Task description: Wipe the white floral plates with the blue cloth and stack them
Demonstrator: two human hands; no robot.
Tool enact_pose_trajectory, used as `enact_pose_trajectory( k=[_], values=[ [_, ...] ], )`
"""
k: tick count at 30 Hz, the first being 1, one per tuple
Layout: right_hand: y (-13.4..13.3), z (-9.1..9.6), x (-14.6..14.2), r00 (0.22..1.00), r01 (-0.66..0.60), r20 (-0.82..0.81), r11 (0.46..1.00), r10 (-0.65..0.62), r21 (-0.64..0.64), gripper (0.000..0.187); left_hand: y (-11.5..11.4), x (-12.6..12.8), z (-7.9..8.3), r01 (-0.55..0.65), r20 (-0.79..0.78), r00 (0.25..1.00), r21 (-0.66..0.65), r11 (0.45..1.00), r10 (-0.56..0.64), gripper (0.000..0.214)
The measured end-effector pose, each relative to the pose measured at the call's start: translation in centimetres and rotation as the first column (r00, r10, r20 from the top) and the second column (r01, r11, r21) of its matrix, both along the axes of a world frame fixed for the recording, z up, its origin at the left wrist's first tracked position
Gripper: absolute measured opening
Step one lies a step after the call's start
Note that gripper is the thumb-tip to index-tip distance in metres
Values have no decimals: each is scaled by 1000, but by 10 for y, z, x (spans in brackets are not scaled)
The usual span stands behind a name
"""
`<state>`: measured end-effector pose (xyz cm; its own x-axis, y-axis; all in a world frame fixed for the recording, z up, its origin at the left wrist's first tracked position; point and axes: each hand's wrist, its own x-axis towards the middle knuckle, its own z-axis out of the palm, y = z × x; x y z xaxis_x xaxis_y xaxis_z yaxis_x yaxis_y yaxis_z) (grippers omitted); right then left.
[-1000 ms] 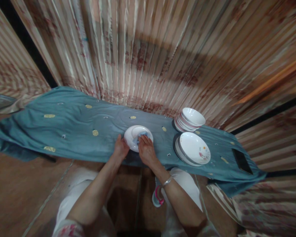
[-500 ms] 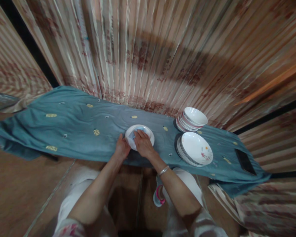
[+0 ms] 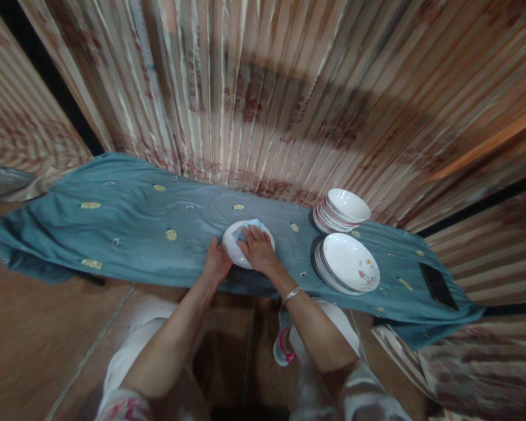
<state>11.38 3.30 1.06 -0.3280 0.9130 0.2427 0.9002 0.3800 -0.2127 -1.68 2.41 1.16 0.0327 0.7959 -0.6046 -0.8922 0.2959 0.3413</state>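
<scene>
A small white plate (image 3: pixel 232 250) lies on the cloth-covered table in front of me. My left hand (image 3: pixel 218 261) grips its left rim, thumb up along the edge and the other fingers partly hidden. A light blue wiping cloth (image 3: pixel 255 223) is bunched on the plate's upper surface. Over it lies my right hand (image 3: pixel 258 251), fingers bent and pressing the cloth against the plate; a silver bracelet circles that wrist.
To the right stand a stack of white floral plates (image 3: pixel 348 263) and, behind it, a stack of bowls (image 3: pixel 348 204). A black phone (image 3: pixel 438 286) lies near the right end of the teal tablecloth (image 3: pixel 135 234). A pleated curtain (image 3: pixel 254 105) hangs behind.
My right hand has slid with the cloth slightly right and toward the plate's far rim. My left hand stays at the left rim.
</scene>
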Motion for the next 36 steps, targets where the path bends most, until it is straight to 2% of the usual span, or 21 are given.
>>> enact_pose_trajectory(
  k=[8, 12, 18, 27, 36],
  values=[
    [0, -6, 14, 999, 32, 1, 999, -32, 14, 42, 1, -2, -4, -7, 18, 1000, 6, 1000, 7, 53],
    [-4, -10, 23, 999, 43, -8, 998, -43, 37, 41, -1, -1, 2, -1, 6, 1000, -5, 1000, 2, 53],
    [-19, -17, 32, 997, 41, -74, 998, -37, 55, 42, -5, 1, 13, 9, -36, 999, -26, 1000, -9, 51],
    [-42, -28, 31, 989, 83, -129, 992, -70, 99, 43, -6, 4, 14, -19, -32, 999, -24, 1000, 18, 50],
    [-56, -29, 24, 996, 30, -89, 993, -19, 119, 49, -1, 2, 3, -21, 0, 1000, -18, 1000, 21, 50]
  ],
)
